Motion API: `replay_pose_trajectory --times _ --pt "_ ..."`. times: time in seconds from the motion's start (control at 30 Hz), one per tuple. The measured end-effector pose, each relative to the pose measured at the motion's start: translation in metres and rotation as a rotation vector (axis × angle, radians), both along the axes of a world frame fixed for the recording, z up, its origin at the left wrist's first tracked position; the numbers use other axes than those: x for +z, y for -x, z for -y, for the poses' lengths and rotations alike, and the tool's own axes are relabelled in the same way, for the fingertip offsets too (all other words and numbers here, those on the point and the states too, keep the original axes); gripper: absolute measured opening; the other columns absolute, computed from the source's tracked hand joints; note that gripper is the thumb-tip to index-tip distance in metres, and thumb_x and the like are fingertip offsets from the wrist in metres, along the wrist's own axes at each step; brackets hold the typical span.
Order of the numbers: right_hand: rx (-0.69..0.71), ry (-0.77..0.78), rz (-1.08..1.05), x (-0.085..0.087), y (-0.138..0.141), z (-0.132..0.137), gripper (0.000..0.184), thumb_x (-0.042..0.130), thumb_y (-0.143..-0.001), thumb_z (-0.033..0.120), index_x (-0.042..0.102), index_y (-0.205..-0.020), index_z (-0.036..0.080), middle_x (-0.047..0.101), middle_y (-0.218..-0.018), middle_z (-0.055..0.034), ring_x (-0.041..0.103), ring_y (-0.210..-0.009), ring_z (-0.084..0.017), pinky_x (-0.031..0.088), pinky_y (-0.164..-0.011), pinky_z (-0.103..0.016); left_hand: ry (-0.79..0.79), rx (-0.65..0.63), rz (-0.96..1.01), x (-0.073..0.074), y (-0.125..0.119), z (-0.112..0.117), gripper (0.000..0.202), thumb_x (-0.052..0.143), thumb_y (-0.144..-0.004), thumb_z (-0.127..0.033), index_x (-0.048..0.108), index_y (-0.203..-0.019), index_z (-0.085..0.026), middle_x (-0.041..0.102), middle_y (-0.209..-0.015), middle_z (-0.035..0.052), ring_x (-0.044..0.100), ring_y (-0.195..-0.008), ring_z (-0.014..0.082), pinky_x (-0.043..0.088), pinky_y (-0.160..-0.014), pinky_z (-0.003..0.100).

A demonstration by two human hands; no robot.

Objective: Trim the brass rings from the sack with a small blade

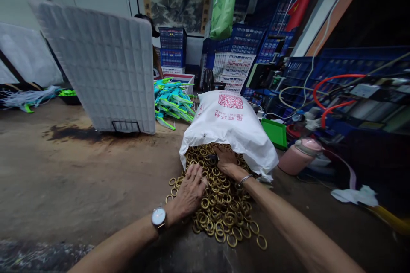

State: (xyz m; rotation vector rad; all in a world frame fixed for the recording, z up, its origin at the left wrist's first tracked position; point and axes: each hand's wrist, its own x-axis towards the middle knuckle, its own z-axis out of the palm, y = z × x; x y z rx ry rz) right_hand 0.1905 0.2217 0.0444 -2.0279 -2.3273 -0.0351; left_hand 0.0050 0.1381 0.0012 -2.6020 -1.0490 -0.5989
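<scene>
Dull-gold rings (221,198) lie heaped beneath both hands (188,190) (226,160), whose grip I cannot tell.

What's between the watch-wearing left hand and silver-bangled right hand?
Head view: loose brass-coloured rings fill the stretch from left hand to right hand, plus a small, unclear black item by the latter.

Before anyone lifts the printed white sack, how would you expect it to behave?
The white sack looks floppy, given its creases. Its bulging body suggests it may be heavy. Lifting it could shed more golden rings, since many already spill out.
</scene>
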Motion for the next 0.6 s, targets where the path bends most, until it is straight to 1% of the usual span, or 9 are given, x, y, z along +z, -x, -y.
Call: replay_pose_trajectory --times 0.13,0.2,0.27,0.33,0.43,0.47,0.53,0.6 --pt "0.023 -0.082 -0.014 -0.003 0.0 0.0 0.05 0.042 -0.07 0.013 0.05 -0.118 0.023 0.051 -0.121 -0.0072 0.047 -0.105 -0.023 0.033 -0.089 -0.035 -0.016 0.024 -0.02 -0.001 0.003 0.001 0.028 0.041 -0.081 -0.013 0.049 -0.108 -0.011 0.047 -0.125 0.0201 0.027 -0.127 0.0293 0.02 -0.103 0.048" --pt "0.03 -0.125 -0.021 0.0 0.001 0.003 0.047 0.042 -0.07 0.014 0.052 -0.116 0.022 0.052 -0.119 -0.008 0.047 -0.104 -0.024 0.033 -0.089 -0.035 -0.023 0.027 -0.037 -0.002 0.004 0.002 0.028 0.042 -0.081 -0.014 0.049 -0.107 -0.01 0.048 -0.124 0.02 0.028 -0.126 0.0304 0.02 -0.103 0.048" --pt "0.053 -0.167 -0.025 0.005 0.004 0.008 0.05 0.043 -0.069 0.013 0.05 -0.118 0.021 0.049 -0.122 -0.0091 0.045 -0.106 -0.024 0.032 -0.091 -0.035 -0.027 0.025 -0.056 -0.002 0.006 0.004 0.027 0.043 -0.08 -0.014 0.05 -0.106 -0.01 0.048 -0.124 0.0201 0.028 -0.126 0.031 0.019 -0.103 0.048" --pt "0.106 -0.238 -0.063 0.013 0.009 0.015 0.055 0.043 -0.067 0.01 0.047 -0.121 0.019 0.048 -0.123 -0.0104 0.043 -0.109 -0.024 0.029 -0.094 -0.035 -0.032 0.019 -0.074 -0.001 0.007 0.006 0.027 0.043 -0.08 -0.014 0.051 -0.105 -0.009 0.049 -0.123 0.0204 0.029 -0.125 0.031 0.018 -0.104 0.048" --pt "0.283 -0.301 -0.246 0.02 0.017 0.027 0.052 0.041 -0.066 0.006 0.05 -0.116 0.015 0.054 -0.116 -0.011 0.046 -0.105 -0.021 0.032 -0.093 -0.032 -0.042 -0.003 -0.096 0.003 0.006 0.008 0.027 0.044 -0.079 -0.014 0.052 -0.104 -0.007 0.05 -0.121 0.0212 0.032 -0.124 0.031 0.017 -0.104 0.048" --pt "0.352 -0.289 -0.326 0.021 0.021 0.032 0.048 0.039 -0.067 0.006 0.052 -0.113 0.014 0.056 -0.112 -0.0106 0.048 -0.102 -0.02 0.034 -0.091 -0.03 -0.041 -0.01 -0.101 0.004 0.005 0.009 0.027 0.044 -0.079 -0.015 0.053 -0.103 -0.007 0.051 -0.12 0.0211 0.032 -0.124 0.0313 0.017 -0.104 0.048" --pt "0.465 -0.207 -0.454 0.021 0.028 0.041 0.037 0.038 -0.073 0.008 0.055 -0.104 0.014 0.06 -0.103 -0.0087 0.052 -0.093 -0.016 0.038 -0.084 -0.026 -0.043 -0.025 -0.096 0.007 0.002 0.011 0.027 0.045 -0.079 -0.016 0.054 -0.103 -0.007 0.052 -0.118 0.0201 0.033 -0.123 0.0316 0.016 -0.104 0.048" --pt "0.508 -0.105 -0.522 0.019 0.036 0.05 0.025 0.037 -0.078 0.013 0.058 -0.091 0.016 0.062 -0.089 -0.0059 0.054 -0.08 -0.014 0.04 -0.075 -0.024 -0.06 -0.039 -0.069 0.008 0.0 0.014 0.03 0.044 -0.08 -0.016 0.053 -0.106 -0.007 0.052 -0.118 0.0188 0.034 -0.122 0.0311 0.016 -0.105 0.047"
